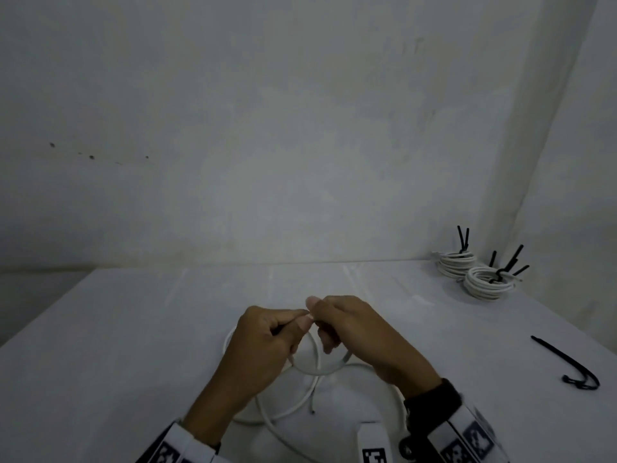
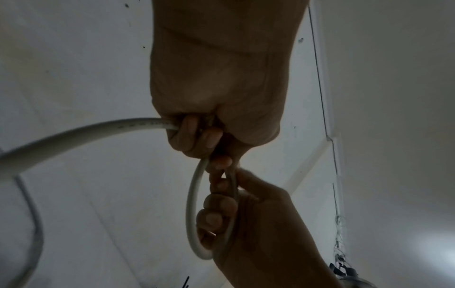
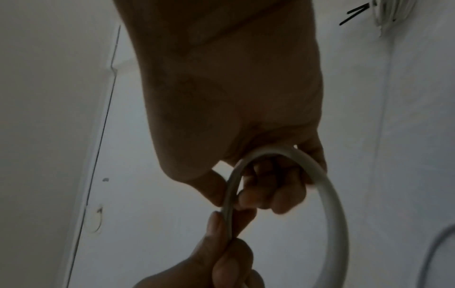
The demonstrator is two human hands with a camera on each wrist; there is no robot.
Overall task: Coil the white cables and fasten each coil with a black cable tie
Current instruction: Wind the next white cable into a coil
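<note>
Above the table (image 1: 133,329), the left hand (image 1: 267,342) and the right hand (image 1: 350,329) meet knuckles up, both with fingers curled around one small loop of the white cable (image 1: 310,369).

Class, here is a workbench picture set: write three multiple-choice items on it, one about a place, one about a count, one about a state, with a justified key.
1. Where does the loose black cable tie lie?
A. right side of the table
B. left side
C. on the finished coils

2. How many finished coils stand at the far right?
A. one
B. two
C. four

3. What is the state of the white cable?
A. tied
B. untouched
C. held by both hands

Key: A, the tie lies right of the right hand; B, two tied coils show; C, left hand and right hand both grip its loop.
</note>
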